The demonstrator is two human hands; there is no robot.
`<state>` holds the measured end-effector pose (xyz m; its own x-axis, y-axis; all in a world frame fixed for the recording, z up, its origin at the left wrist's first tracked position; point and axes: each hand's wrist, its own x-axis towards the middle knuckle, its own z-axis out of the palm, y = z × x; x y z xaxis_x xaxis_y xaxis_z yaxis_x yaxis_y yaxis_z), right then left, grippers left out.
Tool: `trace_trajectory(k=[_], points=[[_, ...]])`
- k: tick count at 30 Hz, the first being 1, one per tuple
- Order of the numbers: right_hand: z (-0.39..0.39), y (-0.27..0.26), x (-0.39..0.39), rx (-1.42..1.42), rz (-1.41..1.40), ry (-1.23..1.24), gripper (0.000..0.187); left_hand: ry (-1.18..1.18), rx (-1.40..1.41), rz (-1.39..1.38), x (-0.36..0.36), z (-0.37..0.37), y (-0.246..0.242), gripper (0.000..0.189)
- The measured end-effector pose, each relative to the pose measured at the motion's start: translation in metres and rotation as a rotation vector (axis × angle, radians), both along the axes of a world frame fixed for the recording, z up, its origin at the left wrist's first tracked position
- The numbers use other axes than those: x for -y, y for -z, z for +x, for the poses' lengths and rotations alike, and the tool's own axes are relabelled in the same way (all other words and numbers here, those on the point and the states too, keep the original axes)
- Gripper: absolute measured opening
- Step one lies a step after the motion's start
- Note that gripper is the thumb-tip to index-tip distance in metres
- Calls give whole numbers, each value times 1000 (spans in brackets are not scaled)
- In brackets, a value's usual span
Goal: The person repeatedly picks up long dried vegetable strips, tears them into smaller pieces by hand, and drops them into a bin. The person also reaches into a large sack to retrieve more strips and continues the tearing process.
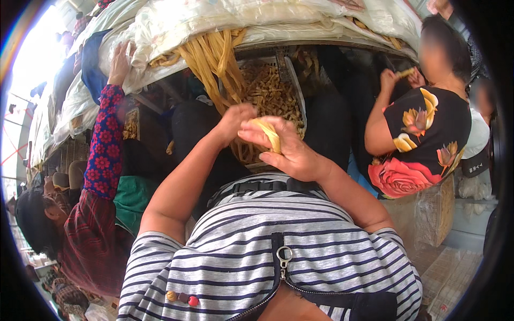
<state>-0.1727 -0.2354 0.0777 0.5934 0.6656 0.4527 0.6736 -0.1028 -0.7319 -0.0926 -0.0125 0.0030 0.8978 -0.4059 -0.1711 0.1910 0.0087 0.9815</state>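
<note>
A small twisted bundle of a yellow, ribbon-like strip (270,134) lies across the fingers of my right hand (285,148), its thumb apart below the bundle. Close against those fingertips on the left is my left hand (237,120), its fingers blurred and partly hidden, so its hold cannot be told. Long yellow-brown strips (209,60) hang from the covered table edge down behind my left hand. Beyond both hands, a white plastic crate (296,80) between my knees holds many small knotted pieces (269,86) of like colour.
Clear plastic sheeting (168,24) covers the table ahead. At left, a person in a flowered sleeve (105,140) reaches onto it. On the right, a person in a flowered shirt (425,132) holds a yellow piece (404,73). Another crate of pieces (131,123) stands at lower left of the table.
</note>
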Motion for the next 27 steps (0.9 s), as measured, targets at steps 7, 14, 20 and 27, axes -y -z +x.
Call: trace_trajectory(k=[7, 14, 20, 27], points=[[15, 36, 3, 400, -188, 263, 43, 199, -363, -326, 34, -35, -12, 9], [82, 64, 17, -251, 28, 347, 23, -280, 540, 453, 61, -21, -11, 8], [145, 76, 29, -415, -85, 360, 14, -175, -106, 238, 83, 34, -18, 32], [170, 92, 19, -557, 446, 525, 15, -46, -646, -352, 53, 77, 22, 27]])
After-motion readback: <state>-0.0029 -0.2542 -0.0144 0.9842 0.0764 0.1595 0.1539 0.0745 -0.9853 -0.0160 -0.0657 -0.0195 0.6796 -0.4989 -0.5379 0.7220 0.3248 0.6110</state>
